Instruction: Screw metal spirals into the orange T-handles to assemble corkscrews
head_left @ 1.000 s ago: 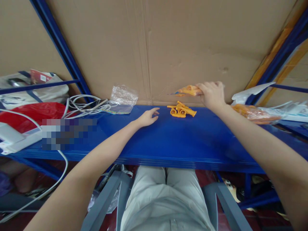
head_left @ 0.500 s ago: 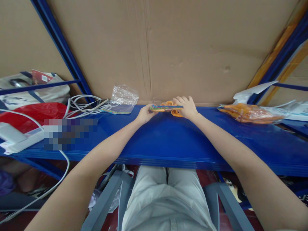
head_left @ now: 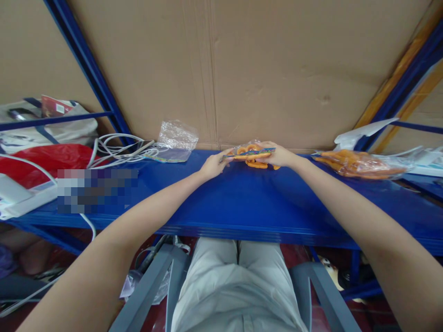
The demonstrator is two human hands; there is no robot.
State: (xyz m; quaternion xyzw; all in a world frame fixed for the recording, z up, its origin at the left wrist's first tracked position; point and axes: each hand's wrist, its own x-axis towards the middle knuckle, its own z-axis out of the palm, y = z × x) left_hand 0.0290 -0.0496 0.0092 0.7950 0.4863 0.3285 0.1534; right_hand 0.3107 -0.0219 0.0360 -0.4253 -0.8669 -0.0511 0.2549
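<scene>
Your left hand point(head_left: 212, 167) and right hand point(head_left: 282, 155) pinch opposite ends of the clear bag of orange parts point(head_left: 247, 151), not yet emptied, near loose orange pieces point(head_left: 256, 164) already on the counter point(head_left: 242, 198), while another filled bag point(head_left: 360, 163) lies untouched.

Legible text: none. Marked items: clear plastic packet of orange pieces point(head_left: 248, 150), between left grip point(head_left: 213, 166) and right grip point(head_left: 279, 155), multicoloured printed strip point(head_left: 265, 152), unreadable; crinkled clear plastic bag point(head_left: 178, 138), left of left grip, coloured printed edge, unreadable; flat red item point(head_left: 49, 106), far left of left grip, white rectangular label point(head_left: 60, 108), too small to read.
</scene>
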